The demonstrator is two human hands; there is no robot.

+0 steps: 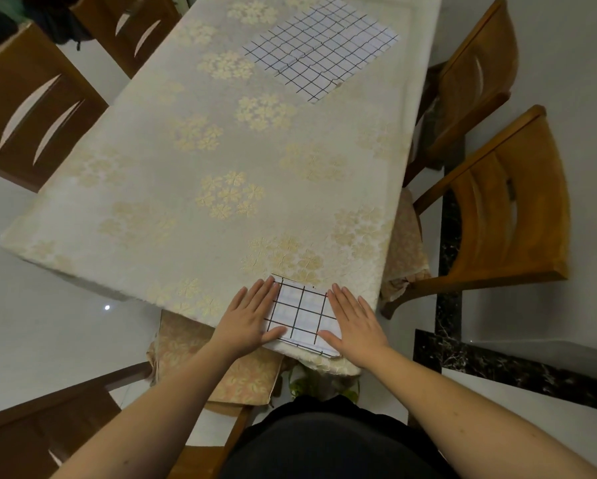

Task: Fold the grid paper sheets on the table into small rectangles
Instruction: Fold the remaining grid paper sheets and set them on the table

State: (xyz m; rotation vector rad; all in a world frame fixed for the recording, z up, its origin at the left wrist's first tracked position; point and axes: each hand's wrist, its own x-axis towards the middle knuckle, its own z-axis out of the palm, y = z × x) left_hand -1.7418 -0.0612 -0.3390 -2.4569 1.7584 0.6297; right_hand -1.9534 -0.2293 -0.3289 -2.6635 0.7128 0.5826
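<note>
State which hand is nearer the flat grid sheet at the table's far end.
Right, slightly. The right hand and left hand both press the folded paper at the near edge, far from the unfolded sheet.

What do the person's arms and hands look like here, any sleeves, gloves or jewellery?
Both forearms are bare to the frame edge, no sleeves visible. The left hand and right hand are ungloved, with no rings, watch or bracelets showing. A black garment covers the torso.

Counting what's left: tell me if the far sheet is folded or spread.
Spread: the far grid sheet lies flat and full-size on the tablecloth, untouched.
</note>
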